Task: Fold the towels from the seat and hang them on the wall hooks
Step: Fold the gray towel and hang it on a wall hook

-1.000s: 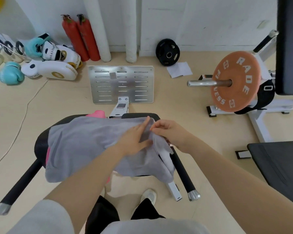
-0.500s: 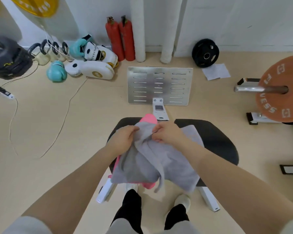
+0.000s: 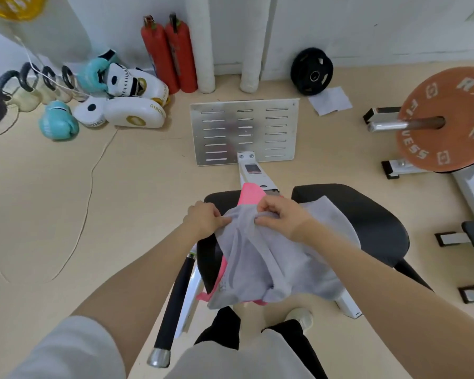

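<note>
Your left hand (image 3: 204, 218) and right hand (image 3: 281, 214) are both pinched shut on the top edge of the grey towel (image 3: 274, 258), knuckles close together. It hangs below your grip, draped over the black seat (image 3: 367, 222). Behind your grip, a pink towel (image 3: 251, 194) lies under it. Two towels, then, neither folded nor hung. No wall hooks are in view, so nearly everything remains.

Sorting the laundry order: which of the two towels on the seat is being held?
The grey towel: left hand and right hand both pinch its top edge. The pink towel lies underneath, untouched.
</note>
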A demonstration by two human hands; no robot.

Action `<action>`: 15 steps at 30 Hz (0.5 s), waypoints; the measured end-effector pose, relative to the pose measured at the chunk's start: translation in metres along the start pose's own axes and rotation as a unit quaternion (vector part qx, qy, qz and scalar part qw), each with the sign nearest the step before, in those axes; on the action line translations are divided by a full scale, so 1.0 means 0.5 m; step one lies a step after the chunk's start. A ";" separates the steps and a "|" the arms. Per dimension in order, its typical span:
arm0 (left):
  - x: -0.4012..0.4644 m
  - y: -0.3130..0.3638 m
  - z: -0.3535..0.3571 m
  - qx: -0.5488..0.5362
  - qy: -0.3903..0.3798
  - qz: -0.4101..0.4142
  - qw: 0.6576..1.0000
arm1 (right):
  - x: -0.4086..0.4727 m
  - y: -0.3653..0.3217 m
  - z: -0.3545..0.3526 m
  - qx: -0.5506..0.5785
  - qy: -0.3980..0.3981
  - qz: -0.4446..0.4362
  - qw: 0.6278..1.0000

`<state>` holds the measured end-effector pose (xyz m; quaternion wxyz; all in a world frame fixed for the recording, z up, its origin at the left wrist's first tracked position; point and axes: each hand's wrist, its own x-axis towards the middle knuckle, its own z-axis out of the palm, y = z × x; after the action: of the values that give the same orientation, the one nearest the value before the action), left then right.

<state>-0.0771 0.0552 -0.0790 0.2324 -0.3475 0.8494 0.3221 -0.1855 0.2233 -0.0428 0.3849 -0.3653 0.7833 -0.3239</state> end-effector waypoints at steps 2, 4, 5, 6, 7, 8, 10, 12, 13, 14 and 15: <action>-0.013 0.005 -0.011 -0.110 0.034 0.019 0.993 | 0.000 -0.011 0.003 0.039 -0.010 -0.008 0.999; -0.026 0.009 -0.022 -0.241 0.046 0.033 0.969 | 0.004 -0.023 0.005 0.088 -0.001 0.010 0.996; -0.031 0.010 -0.027 -0.282 0.034 0.035 0.958 | 0.008 -0.029 0.006 0.109 0.000 0.021 0.994; -0.034 0.011 -0.031 -0.305 0.018 0.032 0.952 | 0.011 -0.035 0.007 0.125 -0.005 0.032 0.992; -0.037 0.011 -0.034 -0.320 0.004 0.025 0.947 | 0.014 -0.041 0.011 0.144 -0.018 0.041 0.989; -0.039 0.013 -0.037 -0.340 -0.008 0.014 0.940 | 0.015 -0.048 0.016 0.170 -0.036 0.051 0.983; -0.040 0.015 -0.042 -0.419 -0.034 -0.014 0.907 | 0.018 -0.058 0.028 0.220 -0.067 0.065 0.971; -0.045 0.019 -0.051 -0.492 -0.068 -0.020 0.868 | 0.023 -0.064 0.038 0.240 -0.085 0.067 0.965; -0.048 0.020 -0.053 -0.507 -0.086 -0.017 0.857 | 0.026 -0.064 0.043 0.243 -0.089 0.069 0.963; -0.051 0.020 -0.053 -0.516 -0.102 -0.015 0.850 | 0.029 -0.065 0.047 0.239 -0.084 0.072 0.965; -0.052 0.017 -0.050 -0.522 -0.114 -0.016 0.845 | 0.033 -0.064 0.051 0.224 -0.064 0.077 0.969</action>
<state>-0.0709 0.0536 -0.0427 0.1174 -0.3922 0.5175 0.7514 -0.1610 0.1871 -0.0364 0.5305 -0.2282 0.6899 -0.4365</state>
